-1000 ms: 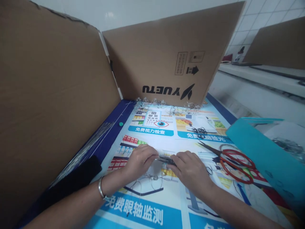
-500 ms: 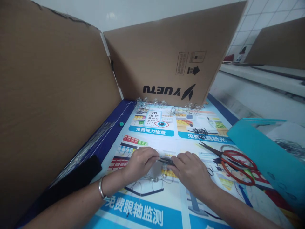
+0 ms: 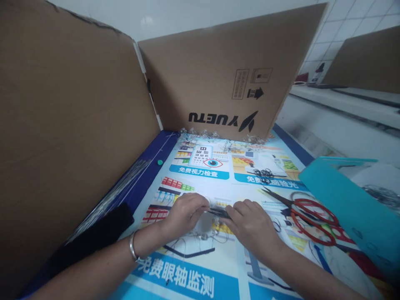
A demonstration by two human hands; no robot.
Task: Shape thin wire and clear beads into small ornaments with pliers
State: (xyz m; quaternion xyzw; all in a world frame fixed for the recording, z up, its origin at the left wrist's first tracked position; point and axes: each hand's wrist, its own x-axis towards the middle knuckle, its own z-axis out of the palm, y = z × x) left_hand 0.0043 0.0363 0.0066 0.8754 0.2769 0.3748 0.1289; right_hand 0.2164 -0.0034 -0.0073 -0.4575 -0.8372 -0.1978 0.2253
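Note:
My right hand (image 3: 254, 225) is closed around small dark pliers (image 3: 220, 213), whose jaws point left. My left hand (image 3: 186, 213), with a silver bangle at the wrist, pinches at the tips of those jaws; what lies between its fingertips is too small to make out. Just below both hands hangs or lies a thin wire piece with clear beads (image 3: 203, 236); I cannot tell which. Red-handled scissors (image 3: 314, 216) rest on the printed sheet to the right of my right hand, blades toward the upper left.
Cardboard panels (image 3: 215, 79) stand at the left and back. Straight wires (image 3: 115, 196) and a black object (image 3: 103, 237) lie at the left. Beaded wire pieces (image 3: 204, 134) line the back. Dark wire coils (image 3: 263, 173) lie ahead; a turquoise container (image 3: 346, 200) stands at right.
Both hands and the pliers keep almost the same pose. The whole view has shifted very slightly.

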